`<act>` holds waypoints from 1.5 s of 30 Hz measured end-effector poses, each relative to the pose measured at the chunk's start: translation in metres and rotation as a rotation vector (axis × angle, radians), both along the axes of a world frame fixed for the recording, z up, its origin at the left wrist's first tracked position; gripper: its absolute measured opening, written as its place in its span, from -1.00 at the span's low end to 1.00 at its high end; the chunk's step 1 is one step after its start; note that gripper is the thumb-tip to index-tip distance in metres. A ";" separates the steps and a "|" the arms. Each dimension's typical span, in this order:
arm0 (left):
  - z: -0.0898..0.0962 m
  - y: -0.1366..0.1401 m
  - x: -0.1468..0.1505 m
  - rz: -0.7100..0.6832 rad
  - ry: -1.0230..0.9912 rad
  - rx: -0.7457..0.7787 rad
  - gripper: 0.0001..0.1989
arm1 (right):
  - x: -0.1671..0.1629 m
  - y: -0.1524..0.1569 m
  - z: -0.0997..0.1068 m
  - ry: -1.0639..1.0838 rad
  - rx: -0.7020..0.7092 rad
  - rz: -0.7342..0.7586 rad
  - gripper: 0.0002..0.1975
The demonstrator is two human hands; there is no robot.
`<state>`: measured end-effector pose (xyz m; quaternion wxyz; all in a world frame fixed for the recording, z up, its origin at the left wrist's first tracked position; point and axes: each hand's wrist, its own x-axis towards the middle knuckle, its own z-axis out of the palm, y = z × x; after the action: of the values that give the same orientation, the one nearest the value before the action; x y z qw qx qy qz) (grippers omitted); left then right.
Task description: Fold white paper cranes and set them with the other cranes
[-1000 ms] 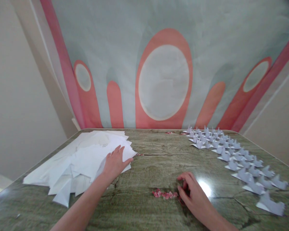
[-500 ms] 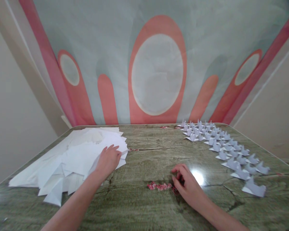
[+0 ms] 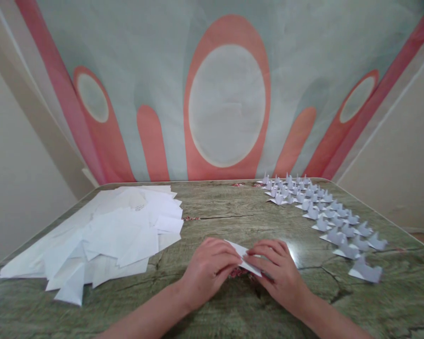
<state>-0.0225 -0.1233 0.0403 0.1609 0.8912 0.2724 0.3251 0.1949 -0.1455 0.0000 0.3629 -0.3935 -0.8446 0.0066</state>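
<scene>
Between my two hands, near the middle front of the table, is a small white piece of folded paper, partly covered by fingers. My left hand pinches its left end. At the other end, the fingers and thumb of my right hand close on it. A pink floral strip printed on the tabletop shows just below the paper. To the left lies a spread pile of white paper sheets. Rows of white folded paper birds stand on the right, apart from my right hand.
The wood-patterned table ends at a wall hanging with coral arches. One folded triangular paper sticks out from the pile's front edge. The closest paper bird stands right of my right forearm.
My left hand has come from the paper pile to the middle, and a folded piece of paper is now held between both hands. My right hand has closed on it. The view has shifted slightly.
</scene>
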 end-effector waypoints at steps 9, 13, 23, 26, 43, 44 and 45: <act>-0.032 -0.003 0.001 0.120 0.210 -0.103 -0.83 | -0.001 -0.002 0.001 -0.215 -0.048 0.065 -0.78; -0.034 -0.006 -0.001 0.108 0.253 -0.131 -0.82 | -0.004 -0.004 -0.003 -0.210 -0.128 0.104 -0.77; -0.028 -0.005 0.001 0.151 0.226 -0.275 -0.81 | -0.002 -0.001 0.005 0.016 -0.498 0.054 -0.73; -0.031 0.000 0.003 0.188 0.194 -0.310 -0.79 | -0.002 0.003 0.001 0.129 -0.527 0.032 -0.73; -0.033 0.013 0.007 0.231 0.116 -0.376 -0.81 | -0.002 0.029 -0.012 0.127 -0.531 -0.111 -0.77; -0.030 0.011 0.007 0.207 0.154 -0.349 -0.81 | -0.001 0.030 -0.012 0.122 -0.531 -0.115 -0.77; -0.027 0.009 0.008 0.195 0.190 -0.321 -0.78 | -0.001 0.030 -0.012 0.118 -0.533 -0.120 -0.77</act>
<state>-0.0150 -0.1147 0.0129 0.2424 0.8501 0.4196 0.2061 0.1940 -0.1151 -0.0119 0.2948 -0.5233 -0.7658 0.2297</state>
